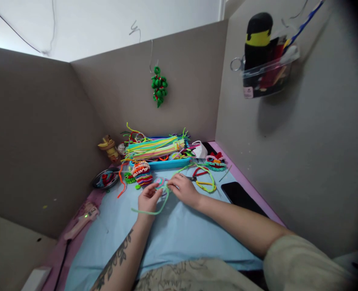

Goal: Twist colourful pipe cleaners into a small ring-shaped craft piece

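My left hand (149, 198) pinches a small pastel piece of twisted pipe cleaners (160, 183) in pink, teal and lilac. A pale green pipe cleaner (155, 213) hangs from the work and curves back across my left wrist. My right hand (183, 189) has its fingers closed at the right side of the same piece, its fingertips close to those of my left hand. Just beyond the right hand lie pliers (192, 178) with red and yellow handles, beside a loop of yellow-green pipe cleaner (212, 178).
A blue tray (166, 164) heaped with pipe cleaners stands at the back. Striped coiled pieces (142, 173) sit left of centre, near a dark bowl (105, 178). A pink glue gun (81, 221) lies left, a phone (242, 198) right. Grey partitions (191, 81) enclose the table.
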Tool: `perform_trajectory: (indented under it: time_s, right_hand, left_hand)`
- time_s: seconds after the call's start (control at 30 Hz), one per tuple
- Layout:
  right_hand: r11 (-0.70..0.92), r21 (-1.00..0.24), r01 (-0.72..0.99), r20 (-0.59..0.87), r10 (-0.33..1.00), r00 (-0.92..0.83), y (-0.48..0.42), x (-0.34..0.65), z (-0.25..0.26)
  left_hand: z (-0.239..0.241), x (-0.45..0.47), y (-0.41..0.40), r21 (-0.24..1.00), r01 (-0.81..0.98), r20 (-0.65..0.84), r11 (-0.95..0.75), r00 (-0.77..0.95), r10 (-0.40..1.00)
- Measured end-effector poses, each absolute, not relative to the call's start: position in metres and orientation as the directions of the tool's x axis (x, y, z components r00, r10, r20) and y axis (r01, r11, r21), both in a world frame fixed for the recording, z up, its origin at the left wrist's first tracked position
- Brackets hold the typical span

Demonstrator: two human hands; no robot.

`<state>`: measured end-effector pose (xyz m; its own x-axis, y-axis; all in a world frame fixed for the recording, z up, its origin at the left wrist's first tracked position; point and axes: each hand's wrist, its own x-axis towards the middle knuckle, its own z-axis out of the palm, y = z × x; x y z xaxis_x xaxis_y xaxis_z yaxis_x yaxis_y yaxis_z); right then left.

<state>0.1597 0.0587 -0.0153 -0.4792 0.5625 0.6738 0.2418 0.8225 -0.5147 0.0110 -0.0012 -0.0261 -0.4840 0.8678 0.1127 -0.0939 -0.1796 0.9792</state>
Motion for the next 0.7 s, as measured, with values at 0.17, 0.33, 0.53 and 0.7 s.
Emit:
perform_trajectory:
  time_s: [0.17,0.33,0.53,0.7]
  right_hand:
    - [0.822,-0.526,0.219,0.65,0.554,-0.52,0.066,0.16,-0.016]
    - [0.731,-0.658,0.179,0.596,0.651,-0.469,0.064,0.161,-0.009]
    - [0.393,-0.905,0.163,0.255,0.808,-0.532,0.045,0.151,-0.013]
    - [-0.348,-0.931,-0.108,-0.185,0.707,-0.683,0.028,0.138,-0.024]
  left_hand:
    - [-0.025,0.009,-0.001,0.977,-0.155,0.056,-0.147,-0.479,0.876]
    - [-0.026,0.009,-0.001,0.976,-0.122,0.096,-0.179,-0.497,0.862]
    - [-0.029,0.008,-0.002,0.944,0.063,0.296,-0.325,-0.599,0.744]
    - [-0.028,0.009,-0.006,0.939,0.161,0.337,-0.305,-0.616,0.712]
